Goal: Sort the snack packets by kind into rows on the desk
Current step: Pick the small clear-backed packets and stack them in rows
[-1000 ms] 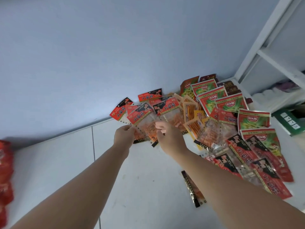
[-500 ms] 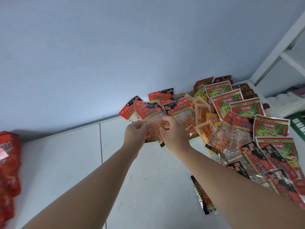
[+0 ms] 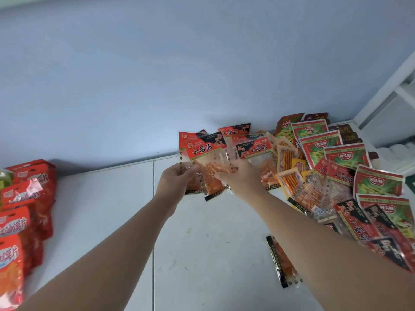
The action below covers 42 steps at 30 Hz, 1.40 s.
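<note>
Snack packets (image 3: 202,151), pinched by left hand (image 3: 175,182) and right hand (image 3: 242,180) fingers (image 3: 222,176), overlap the mixed heap (image 3: 336,158) beside them.

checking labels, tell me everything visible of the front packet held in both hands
The front packet has a red header with white characters and a black corner, a clear plastic body showing orange sticks and a black lower strip. Tilted, it overlaps another packet behind. The left hand grips its left edge, the right hand its right side.

glossy plastic snack packets (image 3: 341,158), matt desk (image 3: 202,254)
</note>
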Tool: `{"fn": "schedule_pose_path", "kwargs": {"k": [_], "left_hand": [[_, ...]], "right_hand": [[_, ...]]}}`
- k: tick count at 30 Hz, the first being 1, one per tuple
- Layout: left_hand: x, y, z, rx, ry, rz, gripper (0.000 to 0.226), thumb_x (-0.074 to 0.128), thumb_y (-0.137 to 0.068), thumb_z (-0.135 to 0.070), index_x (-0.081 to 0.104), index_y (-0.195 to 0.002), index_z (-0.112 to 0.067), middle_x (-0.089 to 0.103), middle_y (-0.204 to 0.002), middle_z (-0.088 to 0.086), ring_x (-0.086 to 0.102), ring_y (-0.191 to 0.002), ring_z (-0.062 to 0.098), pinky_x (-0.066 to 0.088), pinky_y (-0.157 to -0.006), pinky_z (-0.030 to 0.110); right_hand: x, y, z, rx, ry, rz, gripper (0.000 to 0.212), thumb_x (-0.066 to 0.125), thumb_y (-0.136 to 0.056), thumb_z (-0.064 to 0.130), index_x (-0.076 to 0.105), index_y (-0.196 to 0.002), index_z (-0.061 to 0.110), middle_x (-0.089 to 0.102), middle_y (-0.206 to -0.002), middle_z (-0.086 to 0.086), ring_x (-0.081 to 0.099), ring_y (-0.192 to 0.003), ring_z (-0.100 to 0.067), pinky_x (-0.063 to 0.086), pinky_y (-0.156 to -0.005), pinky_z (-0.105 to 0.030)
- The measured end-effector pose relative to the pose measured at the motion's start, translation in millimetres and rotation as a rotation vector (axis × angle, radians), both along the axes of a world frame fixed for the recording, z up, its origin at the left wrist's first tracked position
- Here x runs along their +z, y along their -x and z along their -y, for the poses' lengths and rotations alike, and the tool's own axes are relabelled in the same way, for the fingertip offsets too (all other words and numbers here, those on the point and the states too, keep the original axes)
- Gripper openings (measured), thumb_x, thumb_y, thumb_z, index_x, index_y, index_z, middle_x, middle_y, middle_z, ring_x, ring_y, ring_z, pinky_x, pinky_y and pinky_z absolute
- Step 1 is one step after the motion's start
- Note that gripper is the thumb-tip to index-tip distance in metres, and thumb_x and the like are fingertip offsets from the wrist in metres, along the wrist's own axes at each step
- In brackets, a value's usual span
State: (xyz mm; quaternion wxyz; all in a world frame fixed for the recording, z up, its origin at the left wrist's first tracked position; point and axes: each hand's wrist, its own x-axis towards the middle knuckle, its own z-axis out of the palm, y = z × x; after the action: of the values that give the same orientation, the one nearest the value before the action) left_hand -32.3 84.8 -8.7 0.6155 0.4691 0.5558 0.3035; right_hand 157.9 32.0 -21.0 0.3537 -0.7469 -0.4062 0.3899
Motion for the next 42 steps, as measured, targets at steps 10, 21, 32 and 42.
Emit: {"fn": "schedule_pose_path", "kwargs": {"k": [10, 21, 32, 42], "left_hand": [[24, 83, 28, 0.048, 0.052, 0.143, 0.024, 0.063, -0.096, 0.004, 0.071, -0.117, -0.004, 0.077, -0.11, 0.019, 0.076, -0.099, 0.031, 0.063, -0.077, 0.034], [14, 200, 25, 0.187, 0.012, 0.012, 0.019, 0.073, -0.093, -0.012, 0.075, -0.111, -0.019, 0.081, -0.1, 0.005, 0.078, -0.094, 0.02, 0.06, -0.076, 0.032], [-3, 332, -49, 0.148, -0.018, -0.105, 0.011, 0.076, -0.093, -0.018, 0.077, -0.104, -0.017, 0.081, -0.086, -0.003, 0.078, -0.077, 0.008, 0.056, -0.063, 0.017], [-19, 341, -105, 0.132, -0.032, -0.234, 0.009, 0.074, -0.094, -0.016, 0.076, -0.098, -0.024, 0.079, -0.086, -0.005, 0.072, -0.061, -0.001, 0.051, -0.049, 0.013]], "right_hand": [[0, 60, -1, 0.088, 0.059, -0.354, 0.034, 0.085, -0.073, 0.036, 0.066, -0.091, 0.014, 0.074, -0.092, -0.006, 0.069, -0.085, -0.021, 0.046, -0.067, -0.03], [-4, 164, -9, 0.16, 0.073, -0.454, 0.02, 0.085, -0.075, 0.024, 0.078, -0.091, 0.016, 0.078, -0.093, -0.005, 0.073, -0.098, -0.03, 0.055, -0.093, -0.042], [-10, 294, -49, 0.019, 0.06, -0.42, 0.035, 0.079, -0.065, 0.032, 0.076, -0.095, 0.017, 0.077, -0.098, -0.007, 0.072, -0.099, -0.028, 0.051, -0.101, -0.053], [-32, 328, -80, -0.031, 0.119, -0.39, 0.021, 0.082, -0.076, 0.02, 0.073, -0.095, 0.015, 0.077, -0.094, -0.012, 0.073, -0.096, -0.039, 0.055, -0.091, -0.062]]}}
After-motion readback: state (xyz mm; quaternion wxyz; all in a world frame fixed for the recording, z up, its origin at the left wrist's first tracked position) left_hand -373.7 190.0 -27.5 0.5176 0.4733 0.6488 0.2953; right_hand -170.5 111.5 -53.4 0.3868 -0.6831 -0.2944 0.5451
